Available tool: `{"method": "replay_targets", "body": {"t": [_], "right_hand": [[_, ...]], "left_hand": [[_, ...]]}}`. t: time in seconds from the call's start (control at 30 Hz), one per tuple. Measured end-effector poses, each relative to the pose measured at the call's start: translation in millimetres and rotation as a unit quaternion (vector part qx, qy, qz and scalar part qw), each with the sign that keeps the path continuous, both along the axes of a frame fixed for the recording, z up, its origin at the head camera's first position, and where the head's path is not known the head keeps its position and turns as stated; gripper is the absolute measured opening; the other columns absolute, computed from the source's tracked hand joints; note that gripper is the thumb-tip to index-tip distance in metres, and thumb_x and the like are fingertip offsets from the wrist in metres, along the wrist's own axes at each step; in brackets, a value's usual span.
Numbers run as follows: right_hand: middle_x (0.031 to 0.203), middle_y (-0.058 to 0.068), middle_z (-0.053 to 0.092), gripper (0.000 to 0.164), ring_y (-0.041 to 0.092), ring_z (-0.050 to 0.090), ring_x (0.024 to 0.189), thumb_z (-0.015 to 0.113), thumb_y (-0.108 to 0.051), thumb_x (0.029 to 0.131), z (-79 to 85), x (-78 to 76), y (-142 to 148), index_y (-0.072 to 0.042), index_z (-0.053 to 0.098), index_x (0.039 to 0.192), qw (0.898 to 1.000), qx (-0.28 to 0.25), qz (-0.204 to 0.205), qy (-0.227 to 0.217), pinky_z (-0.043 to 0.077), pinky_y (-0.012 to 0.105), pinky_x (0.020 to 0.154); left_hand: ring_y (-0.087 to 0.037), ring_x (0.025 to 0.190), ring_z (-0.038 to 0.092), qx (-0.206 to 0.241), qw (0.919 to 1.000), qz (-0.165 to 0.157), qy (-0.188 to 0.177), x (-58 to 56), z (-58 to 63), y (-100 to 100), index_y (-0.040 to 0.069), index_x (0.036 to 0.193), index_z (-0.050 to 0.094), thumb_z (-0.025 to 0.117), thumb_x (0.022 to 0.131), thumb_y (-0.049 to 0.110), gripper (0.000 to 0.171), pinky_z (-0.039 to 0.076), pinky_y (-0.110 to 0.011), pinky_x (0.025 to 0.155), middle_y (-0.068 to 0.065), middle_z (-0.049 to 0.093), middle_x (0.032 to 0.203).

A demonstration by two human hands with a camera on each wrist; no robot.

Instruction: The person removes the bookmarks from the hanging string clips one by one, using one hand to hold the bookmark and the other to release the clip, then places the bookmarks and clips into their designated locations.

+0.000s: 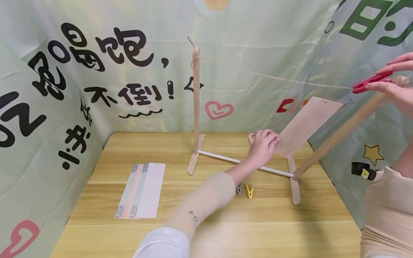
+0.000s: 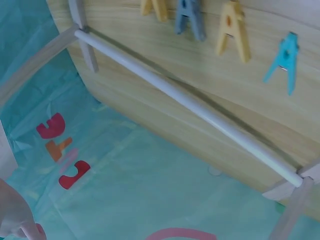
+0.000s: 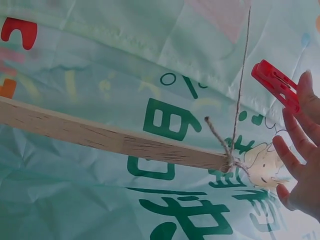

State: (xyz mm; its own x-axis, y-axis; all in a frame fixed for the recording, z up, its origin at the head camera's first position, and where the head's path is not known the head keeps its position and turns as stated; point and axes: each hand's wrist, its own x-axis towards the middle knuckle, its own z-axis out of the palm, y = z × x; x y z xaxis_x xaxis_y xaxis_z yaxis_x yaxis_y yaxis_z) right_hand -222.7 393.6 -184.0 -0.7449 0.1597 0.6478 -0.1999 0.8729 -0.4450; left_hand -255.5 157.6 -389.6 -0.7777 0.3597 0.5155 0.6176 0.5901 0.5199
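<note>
My left hand (image 1: pixel 262 147) holds a pale pinkish card (image 1: pixel 311 123) by its lower edge, tilted in the air, with a small hole near its top; the fingertips' grip is partly hidden. At the upper right, my right hand (image 1: pixel 397 82) pinches a red clothespin (image 1: pixel 371 82), its front end beside the string (image 1: pixel 274 77). In the right wrist view the red clothespin (image 3: pixel 277 85) sits between thumb and fingers, a little off the string (image 3: pixel 242 75). The string runs between two wooden posts, the left one (image 1: pixel 196 104) and the right one (image 1: pixel 345 134).
A white rod (image 1: pixel 222 157) joins the posts' feet on the wooden table (image 1: pixel 258 229). Several clothespins lie near it, including a yellow one (image 1: pixel 250 191), a grey one (image 1: pixel 238 189) and a blue one (image 2: pixel 285 62). Patterned and plain cards (image 1: pixel 155 190) lie at left.
</note>
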Motion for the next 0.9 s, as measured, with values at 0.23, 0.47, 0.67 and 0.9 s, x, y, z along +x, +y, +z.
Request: {"method": "replay_targets", "body": {"t": [0.23, 0.47, 0.67, 0.9], "right_hand": [[0.104, -0.035, 0.042, 0.030, -0.013, 0.032, 0.104, 0.074, -0.019, 0.076, -10.2, -1.7, 3.5, -0.005, 0.069, 0.103, 0.998, 0.046, 0.010, 0.049, 0.024, 0.007, 0.084], [0.099, -0.036, 0.030, 0.041, -0.014, 0.024, 0.104, 0.068, -0.027, 0.081, -4.5, 28.2, -42.3, 0.008, 0.065, 0.100, 0.994, 0.082, 0.030, 0.067, 0.022, 0.017, 0.097], [0.100, -0.030, 0.029, 0.041, -0.009, 0.023, 0.105, 0.055, -0.058, 0.080, -16.5, 33.7, -50.7, -0.020, 0.066, 0.088, 0.990, 0.075, 0.082, 0.084, 0.020, 0.018, 0.095], [0.088, 0.004, 0.046, 0.091, 0.013, 0.039, 0.096, 0.040, -0.074, 0.075, -32.4, 39.3, -56.8, 0.014, 0.058, 0.090, 0.982, 0.134, 0.089, 0.103, 0.021, 0.029, 0.093]], "left_hand": [[-0.011, 0.104, 0.046, 0.021, 0.9997, 0.001, 0.009, -0.6, -8.0, -16.6, 0.019, 0.095, 0.064, 0.051, 0.093, 0.029, 0.017, 0.022, -0.039, 0.095, 0.007, 0.058, 0.106], [-0.012, 0.104, 0.046, 0.040, 0.9991, 0.000, 0.013, 1.4, -15.0, -29.6, 0.018, 0.093, 0.065, 0.051, 0.092, 0.028, 0.017, 0.021, -0.040, 0.096, 0.005, 0.057, 0.104], [-0.014, 0.106, 0.047, 0.053, 0.9985, -0.004, 0.013, 3.1, -22.1, -40.6, 0.015, 0.094, 0.065, 0.051, 0.093, 0.026, 0.017, 0.022, -0.045, 0.095, 0.002, 0.058, 0.106], [-0.016, 0.106, 0.047, 0.067, 0.9977, -0.011, -0.007, 8.1, -32.3, -52.3, 0.013, 0.092, 0.064, 0.051, 0.092, 0.026, 0.018, 0.021, -0.046, 0.095, 0.001, 0.057, 0.106]]}}
